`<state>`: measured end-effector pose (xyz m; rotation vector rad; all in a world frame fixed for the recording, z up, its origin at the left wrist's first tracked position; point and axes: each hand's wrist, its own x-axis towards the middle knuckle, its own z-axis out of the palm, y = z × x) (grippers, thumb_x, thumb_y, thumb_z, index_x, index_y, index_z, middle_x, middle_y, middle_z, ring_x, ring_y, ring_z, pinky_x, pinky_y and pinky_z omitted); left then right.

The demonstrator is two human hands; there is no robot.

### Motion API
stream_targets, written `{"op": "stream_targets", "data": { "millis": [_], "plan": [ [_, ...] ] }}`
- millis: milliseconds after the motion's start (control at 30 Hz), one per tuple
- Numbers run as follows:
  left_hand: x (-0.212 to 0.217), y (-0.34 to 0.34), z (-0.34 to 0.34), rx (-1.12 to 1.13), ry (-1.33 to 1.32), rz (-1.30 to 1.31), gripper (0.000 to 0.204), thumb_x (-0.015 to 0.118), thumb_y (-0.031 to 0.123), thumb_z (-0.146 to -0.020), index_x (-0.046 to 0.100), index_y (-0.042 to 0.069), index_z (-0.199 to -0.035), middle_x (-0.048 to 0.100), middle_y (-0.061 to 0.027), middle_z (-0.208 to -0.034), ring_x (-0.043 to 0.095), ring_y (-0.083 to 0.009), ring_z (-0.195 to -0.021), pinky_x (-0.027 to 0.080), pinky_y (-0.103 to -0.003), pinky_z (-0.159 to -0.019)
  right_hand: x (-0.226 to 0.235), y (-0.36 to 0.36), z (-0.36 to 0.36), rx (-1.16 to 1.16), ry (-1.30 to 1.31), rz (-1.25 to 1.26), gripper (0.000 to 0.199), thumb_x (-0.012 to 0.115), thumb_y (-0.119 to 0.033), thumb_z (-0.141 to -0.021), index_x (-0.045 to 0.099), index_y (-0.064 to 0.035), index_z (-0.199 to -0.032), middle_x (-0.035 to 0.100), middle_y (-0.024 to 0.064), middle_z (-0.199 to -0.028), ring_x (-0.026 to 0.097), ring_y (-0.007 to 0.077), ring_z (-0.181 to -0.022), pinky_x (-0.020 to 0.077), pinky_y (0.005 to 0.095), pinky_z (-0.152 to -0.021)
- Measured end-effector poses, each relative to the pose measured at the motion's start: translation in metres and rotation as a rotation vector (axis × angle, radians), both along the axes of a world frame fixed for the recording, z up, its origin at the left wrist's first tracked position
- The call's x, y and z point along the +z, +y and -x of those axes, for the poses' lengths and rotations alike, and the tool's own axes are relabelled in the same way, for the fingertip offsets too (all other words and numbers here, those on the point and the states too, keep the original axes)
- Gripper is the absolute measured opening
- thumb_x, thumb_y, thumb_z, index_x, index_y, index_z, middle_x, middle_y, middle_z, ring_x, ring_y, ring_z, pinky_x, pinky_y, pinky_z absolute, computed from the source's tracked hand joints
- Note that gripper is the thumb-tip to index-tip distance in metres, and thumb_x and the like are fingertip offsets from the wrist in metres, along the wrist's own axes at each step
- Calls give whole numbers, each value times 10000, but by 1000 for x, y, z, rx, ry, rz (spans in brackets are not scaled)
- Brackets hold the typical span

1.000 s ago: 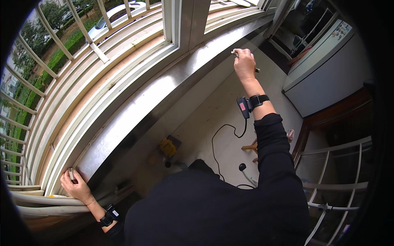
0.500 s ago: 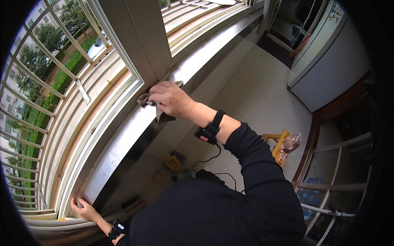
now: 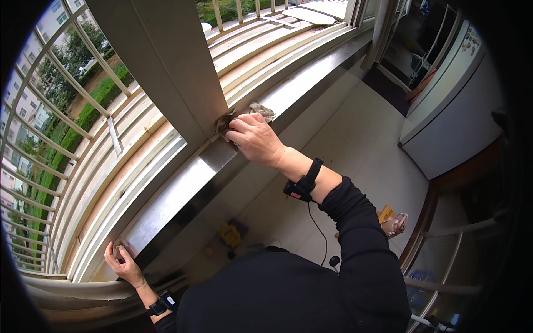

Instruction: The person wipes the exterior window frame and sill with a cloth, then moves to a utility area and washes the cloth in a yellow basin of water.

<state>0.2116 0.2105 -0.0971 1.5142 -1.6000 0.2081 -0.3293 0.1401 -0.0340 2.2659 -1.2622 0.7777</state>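
One crumpled cloth (image 3: 264,112) lies beneath and beyond the right hand (image 3: 255,139) gripping it.

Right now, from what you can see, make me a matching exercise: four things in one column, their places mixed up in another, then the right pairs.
Things:
1. cloth
2. left hand
3. hedge
4. fridge

Places:
A. outdoors
B. standing at the picture's right
C. bunched in the right hand
D. by the metal sill's lower-left end

Pairs: 1-C, 2-D, 3-A, 4-B.

Cloth (image 3: 263,112) on windowsill (image 3: 180,191), fridge (image 3: 461,119) to right.
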Motion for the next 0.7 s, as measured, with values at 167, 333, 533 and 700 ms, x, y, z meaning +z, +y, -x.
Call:
{"op": "stream_targets", "data": {
  "millis": [167,333,533,700],
  "plan": [
    [13,12,3,124,-32,-110,271,641,84,-923,613,3,-1180,615,-125,-1089,590,-300,-1041,468,-386,-903,-17,-17,63,-324,-239,-74,96,655,-113,-815,663,-130,-909,613,24,-950,594,259,-967,441,419,-857],
    [77,-11,63,-64,78,-10,284,657,-17,-872,673,33,-1151,637,-47,-1004,537,-175,-887,456,-300,-797,-40,-37,85,-646,-146,-32,170,676,-138,-810,677,-131,-979,615,50,-984,589,284,-995,436,450,-883],
    [120,-115,184,-645,-24,-232,212,660,-15,-844,694,0,-1053,620,-82,-938,627,-180,-741,524,-285,-699,-42,-34,78,-618,-183,-42,193,655,-122,-808,668,-125,-1000,621,49,-1024,578,285,-1024,416,449,-921],
    [108,-160,244,-577,-196,-385,150,658,90,-855,720,53,-987,660,-107,-977,680,-297,-846,544,-397,-794,-46,-35,86,-622,-181,-48,207,659,-124,-807,667,-128,-1014,619,45,-1039,577,287,-1031,412,447,-929]
  ]
}}
